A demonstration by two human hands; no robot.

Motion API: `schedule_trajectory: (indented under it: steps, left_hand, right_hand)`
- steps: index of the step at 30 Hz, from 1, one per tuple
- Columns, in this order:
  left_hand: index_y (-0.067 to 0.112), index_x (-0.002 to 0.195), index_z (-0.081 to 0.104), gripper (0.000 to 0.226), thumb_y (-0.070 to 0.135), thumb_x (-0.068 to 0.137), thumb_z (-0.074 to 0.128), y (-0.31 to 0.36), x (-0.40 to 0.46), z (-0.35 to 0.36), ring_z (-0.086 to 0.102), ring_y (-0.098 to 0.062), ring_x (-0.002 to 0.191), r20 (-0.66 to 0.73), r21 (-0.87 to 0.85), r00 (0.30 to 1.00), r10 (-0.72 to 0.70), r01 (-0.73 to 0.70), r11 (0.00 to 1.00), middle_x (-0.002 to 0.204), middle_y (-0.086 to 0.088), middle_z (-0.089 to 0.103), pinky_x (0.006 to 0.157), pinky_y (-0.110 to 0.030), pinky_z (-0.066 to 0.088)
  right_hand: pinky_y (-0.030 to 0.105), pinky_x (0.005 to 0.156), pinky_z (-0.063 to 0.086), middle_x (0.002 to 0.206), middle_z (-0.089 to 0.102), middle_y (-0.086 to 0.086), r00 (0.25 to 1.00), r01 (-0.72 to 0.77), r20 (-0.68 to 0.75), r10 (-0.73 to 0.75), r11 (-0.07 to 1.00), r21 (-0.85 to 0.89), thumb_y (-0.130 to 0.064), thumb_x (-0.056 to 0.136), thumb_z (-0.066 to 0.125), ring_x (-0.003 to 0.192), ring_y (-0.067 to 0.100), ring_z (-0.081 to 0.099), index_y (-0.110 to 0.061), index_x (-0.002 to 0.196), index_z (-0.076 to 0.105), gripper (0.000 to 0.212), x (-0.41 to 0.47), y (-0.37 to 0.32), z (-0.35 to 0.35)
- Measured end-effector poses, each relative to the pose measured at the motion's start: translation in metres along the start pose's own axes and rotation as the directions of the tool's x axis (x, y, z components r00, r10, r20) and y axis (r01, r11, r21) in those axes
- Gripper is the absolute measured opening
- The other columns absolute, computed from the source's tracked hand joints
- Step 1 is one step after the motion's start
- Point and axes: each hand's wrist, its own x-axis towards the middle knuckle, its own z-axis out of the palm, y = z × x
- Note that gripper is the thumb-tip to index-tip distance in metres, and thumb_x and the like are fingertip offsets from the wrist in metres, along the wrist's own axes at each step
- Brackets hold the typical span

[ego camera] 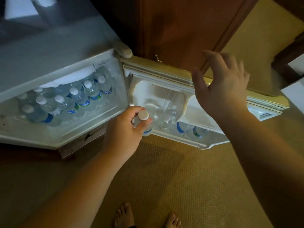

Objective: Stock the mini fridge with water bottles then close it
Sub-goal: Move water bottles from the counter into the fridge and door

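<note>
The white mini fridge [54, 63] stands open at the left, its shelf packed with several white-capped water bottles [79, 97]. Its door [164, 71] swings out to the right, and more bottles [182, 126] stand in the lower door shelf. My left hand [125, 129] grips a water bottle [143, 115] by its neck, just below the white cap, at the left end of the door shelf. My right hand [222, 84] hovers with spread fingers over the top edge of the door, holding nothing; whether it touches the door I cannot tell.
A dark wooden cabinet [181, 27] stands behind the open door. Tan carpet [164, 178] covers the floor, with bare feet [125, 216] at the bottom edge. White furniture [294, 89] sits at the far right.
</note>
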Motion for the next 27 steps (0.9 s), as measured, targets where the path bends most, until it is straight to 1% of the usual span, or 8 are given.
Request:
schedule_trajectory:
  steps: [3,6,11,13,15,17,22,27]
  left_hand:
    - [0.026,0.113,0.073,0.027,0.037,0.088,0.078,0.005,0.01,0.012,0.071,-0.007,0.087,0.004,0.001,1.0,0.026,-0.026,1.0,0.097,0.012,0.075,0.074,-0.031,0.059]
    - [0.023,0.115,0.073,0.028,0.031,0.089,0.079,0.001,0.017,0.028,0.072,-0.01,0.091,0.006,0.004,0.999,0.052,-0.052,0.999,0.101,0.01,0.075,0.078,-0.035,0.061]
    - [0.021,0.116,0.071,0.025,0.031,0.093,0.074,-0.01,0.029,0.054,0.07,-0.017,0.088,0.066,0.05,0.996,0.061,-0.064,0.997,0.099,0.005,0.075,0.078,-0.042,0.061]
    - [0.02,0.117,0.07,0.025,0.032,0.095,0.073,-0.012,0.034,0.063,0.067,-0.018,0.079,0.083,0.109,0.994,0.063,-0.072,0.991,0.096,0.002,0.074,0.071,-0.038,0.058]
    - [0.018,0.119,0.07,0.027,0.03,0.096,0.072,-0.013,0.039,0.071,0.057,-0.015,0.069,0.089,0.173,0.994,0.071,-0.085,0.981,0.09,0.002,0.072,0.063,-0.029,0.047]
    - [0.016,0.122,0.069,0.029,0.03,0.096,0.072,-0.016,0.042,0.078,0.05,-0.013,0.064,0.089,0.222,0.994,0.065,-0.083,0.971,0.085,0.005,0.066,0.063,-0.024,0.039]
    - [0.012,0.127,0.066,0.032,0.027,0.099,0.067,-0.023,0.05,0.088,0.052,-0.013,0.074,0.116,0.277,0.993,0.027,-0.058,0.959,0.101,-0.007,0.074,0.067,-0.024,0.04]
    - [0.015,0.127,0.062,0.027,0.024,0.101,0.062,-0.035,0.053,0.097,0.058,-0.019,0.082,0.205,0.299,0.977,-0.055,-0.009,0.954,0.1,-0.003,0.067,0.069,-0.028,0.042]
  right_hand:
    - [0.06,0.118,0.023,0.146,0.054,0.003,0.965,-0.057,0.249,0.078,0.994,-0.09,-0.066,0.103,0.025,0.138,0.035,0.044,-0.038,0.151,0.042,0.057,0.015,0.009,0.011]
    - [0.064,0.116,0.023,0.141,0.056,0.002,0.908,-0.07,0.404,0.113,0.99,-0.12,-0.069,0.102,0.015,0.134,0.036,0.046,-0.04,0.148,0.04,0.06,0.01,0.019,0.024]
    - [0.061,0.115,0.024,0.134,0.055,0.0,0.917,-0.018,0.394,0.067,0.992,-0.127,-0.069,0.102,0.017,0.13,0.035,0.047,-0.043,0.15,0.033,0.057,0.0,0.028,0.033]
    - [0.062,0.116,0.022,0.135,0.055,0.0,0.917,-0.024,0.393,0.07,0.992,-0.12,-0.069,0.102,0.016,0.131,0.035,0.046,-0.044,0.15,0.033,0.057,0.001,0.028,0.033]
    - [0.063,0.116,0.022,0.135,0.054,0.0,0.924,-0.015,0.378,0.059,0.993,-0.117,-0.069,0.102,0.016,0.132,0.035,0.046,-0.044,0.15,0.033,0.058,0.001,0.029,0.033]
    - [0.063,0.115,0.023,0.136,0.054,0.0,0.928,-0.008,0.368,0.051,0.993,-0.118,-0.069,0.102,0.017,0.132,0.035,0.046,-0.044,0.151,0.033,0.057,0.001,0.03,0.034]
    - [0.063,0.116,0.022,0.139,0.054,-0.002,0.936,0.001,0.351,0.037,0.994,-0.107,-0.07,0.102,0.017,0.133,0.034,0.045,-0.044,0.151,0.034,0.058,0.0,0.032,0.038]
    - [0.062,0.116,0.021,0.139,0.054,-0.002,0.94,-0.005,0.338,0.043,0.994,-0.112,-0.07,0.102,0.017,0.133,0.033,0.044,-0.044,0.15,0.034,0.058,-0.002,0.03,0.039]
